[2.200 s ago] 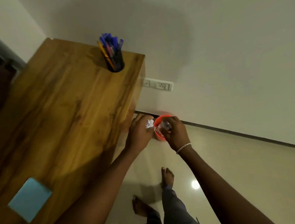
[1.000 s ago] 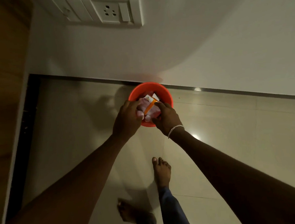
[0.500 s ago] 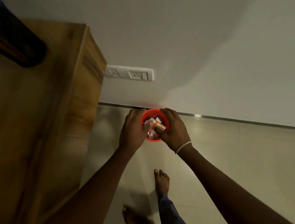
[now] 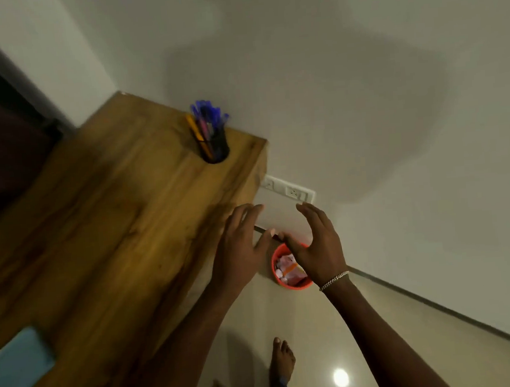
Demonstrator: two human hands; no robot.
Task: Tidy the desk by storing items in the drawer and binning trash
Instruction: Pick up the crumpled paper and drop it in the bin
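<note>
An orange bin (image 4: 297, 284) stands on the floor by the wall, right of the desk, with crumpled paper and wrappers (image 4: 289, 270) inside. My left hand (image 4: 241, 249) is raised above the bin's left side, empty with fingers spread. Over the bin's right side hovers my right hand (image 4: 317, 245), also empty with spread fingers, a silver bracelet on its wrist. The wooden desk (image 4: 107, 235) fills the left. A light blue notepad (image 4: 17, 367) lies near its front left.
A black pen holder (image 4: 213, 141) full of blue and orange pens stands at the desk's far right corner. A white wall socket (image 4: 290, 190) sits low on the wall. My bare feet (image 4: 281, 365) are on the tiled floor.
Both hands let go of the trash into the bin and lifted away from it, now empty. The view rose back up, bringing the desk top into sight.
</note>
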